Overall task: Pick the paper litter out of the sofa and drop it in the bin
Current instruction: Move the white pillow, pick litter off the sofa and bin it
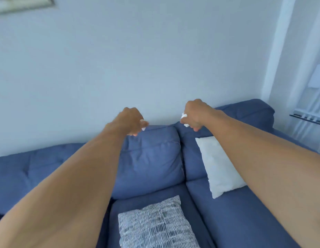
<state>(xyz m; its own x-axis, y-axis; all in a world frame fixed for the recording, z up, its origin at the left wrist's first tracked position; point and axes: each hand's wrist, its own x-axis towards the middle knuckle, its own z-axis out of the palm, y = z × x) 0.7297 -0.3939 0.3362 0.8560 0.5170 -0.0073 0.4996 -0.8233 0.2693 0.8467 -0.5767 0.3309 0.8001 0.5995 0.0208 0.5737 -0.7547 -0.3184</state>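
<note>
Both my arms stretch out over a blue sofa (152,158). My left hand (132,120) hangs above the top of the middle back cushion, fingers curled around a small white paper scrap (143,128) that peeks out below the fingers. My right hand (196,113) hovers above the seam between two back cushions, closed on a crumpled white paper ball (184,119) that shows at its left side. No bin is in view.
A white pillow (218,167) leans against the right back cushion. A grey patterned pillow (157,224) lies on the seat near me. A pale wall rises behind the sofa, and a white rack (309,115) stands at the far right.
</note>
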